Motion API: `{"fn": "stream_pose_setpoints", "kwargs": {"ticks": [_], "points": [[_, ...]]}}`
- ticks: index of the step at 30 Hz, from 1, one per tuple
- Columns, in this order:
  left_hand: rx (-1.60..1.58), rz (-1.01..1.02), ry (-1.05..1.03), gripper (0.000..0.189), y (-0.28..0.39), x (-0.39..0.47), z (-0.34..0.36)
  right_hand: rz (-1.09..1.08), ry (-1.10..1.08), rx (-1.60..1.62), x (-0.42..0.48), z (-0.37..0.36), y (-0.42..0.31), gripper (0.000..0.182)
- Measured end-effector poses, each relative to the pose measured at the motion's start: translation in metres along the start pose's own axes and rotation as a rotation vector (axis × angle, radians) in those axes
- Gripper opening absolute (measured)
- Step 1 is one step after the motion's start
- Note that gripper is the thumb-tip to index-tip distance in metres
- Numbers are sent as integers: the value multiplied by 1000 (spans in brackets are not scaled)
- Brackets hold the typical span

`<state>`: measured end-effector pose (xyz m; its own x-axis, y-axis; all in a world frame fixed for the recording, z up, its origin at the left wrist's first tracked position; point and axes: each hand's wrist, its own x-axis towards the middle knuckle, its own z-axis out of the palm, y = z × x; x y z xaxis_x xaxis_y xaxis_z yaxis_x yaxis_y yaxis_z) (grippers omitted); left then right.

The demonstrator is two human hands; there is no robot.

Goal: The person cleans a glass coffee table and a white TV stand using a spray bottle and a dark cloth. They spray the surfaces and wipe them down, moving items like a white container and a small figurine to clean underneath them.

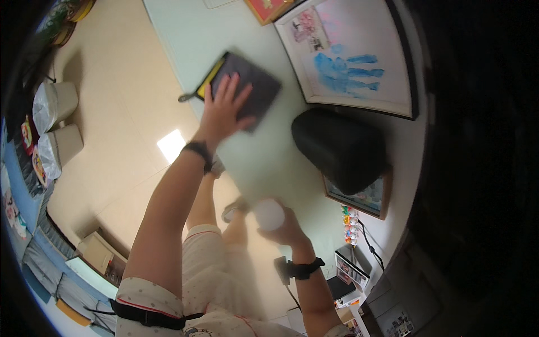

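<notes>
My left hand [223, 111] lies spread, palm down, on a dark grey zippered fabric pouch [261, 90] with a yellow edge and a wrist loop. The pouch rests on a pale green glass tabletop [261, 162], close to its edge. Nearer my body, my right hand [288, 229] holds a round white object [270, 214], seen from its flat or domed end; its kind is not clear. My fingers wrap its side. It is at the table's edge; whether it touches the glass cannot be told. Both wrists wear black straps.
A black rounded object [343, 147] stands by a framed blue handprint [349, 63]. Behind it leans a smaller picture frame [379, 196], beside a colourful beaded string [350, 225] and a black cable [370, 246]. Two lined waste bins [65, 145] stand on the floor, left.
</notes>
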<state>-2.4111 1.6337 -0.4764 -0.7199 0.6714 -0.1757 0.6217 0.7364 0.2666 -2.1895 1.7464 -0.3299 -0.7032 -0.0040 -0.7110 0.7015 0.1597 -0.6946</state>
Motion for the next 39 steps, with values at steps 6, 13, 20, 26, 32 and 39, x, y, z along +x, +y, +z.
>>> {"fn": "stream_pose_setpoints", "kwargs": {"ticks": [6,13,20,26,32,39], "points": [[-54,158,-101,56,34,-63,24,-97,-43,24,-10,-6,12,66],[-653,-4,265,52,69,-30,-55,-7,68,141,-37,-18,34,63],[-395,662,286,47,174,16,-126,-55,29,33,-58,-15,58,38],[-390,821,219,35,161,2,-129,-109,79,145,-68,-12,64,35],[-424,883,-1,29,97,-30,-145,35,72,464,-73,-16,47,55],[-864,-57,-189,34,49,-60,-132,-43,128,298,-72,-11,43,53]]}}
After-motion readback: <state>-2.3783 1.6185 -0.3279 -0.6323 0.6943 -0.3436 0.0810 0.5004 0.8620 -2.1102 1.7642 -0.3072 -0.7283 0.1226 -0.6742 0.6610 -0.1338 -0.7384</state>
